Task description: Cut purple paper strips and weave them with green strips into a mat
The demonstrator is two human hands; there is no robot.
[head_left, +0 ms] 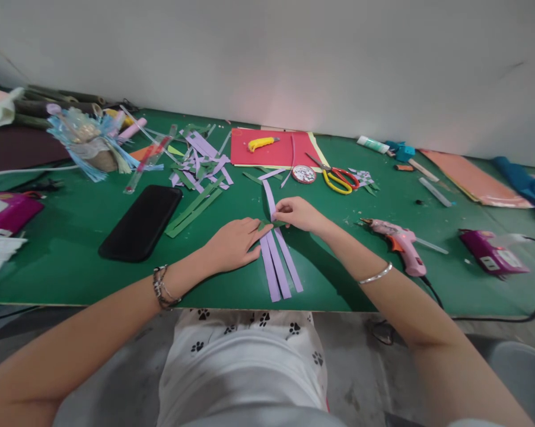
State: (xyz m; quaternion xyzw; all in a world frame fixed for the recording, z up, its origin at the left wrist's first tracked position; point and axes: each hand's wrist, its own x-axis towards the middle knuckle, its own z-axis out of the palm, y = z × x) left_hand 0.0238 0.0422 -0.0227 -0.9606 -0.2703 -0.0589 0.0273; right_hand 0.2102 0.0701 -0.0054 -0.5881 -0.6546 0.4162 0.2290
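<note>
Several purple paper strips lie side by side on the green tabletop, pointing towards my body. A green paper strip crosses their far ends. My left hand rests flat with fingers stretched out, its fingertips pressing on the crossing. Thumb and fingers of my right hand are pinched on a purple paper strip that curves up and away from the table. The exact spot where the strips cross is partly hidden under my fingers.
A black phone lies left, near cut paper scraps. Behind are a red sheet, yellow cutter, scissors and a round dish. A pink glue gun and a purple power socket sit right.
</note>
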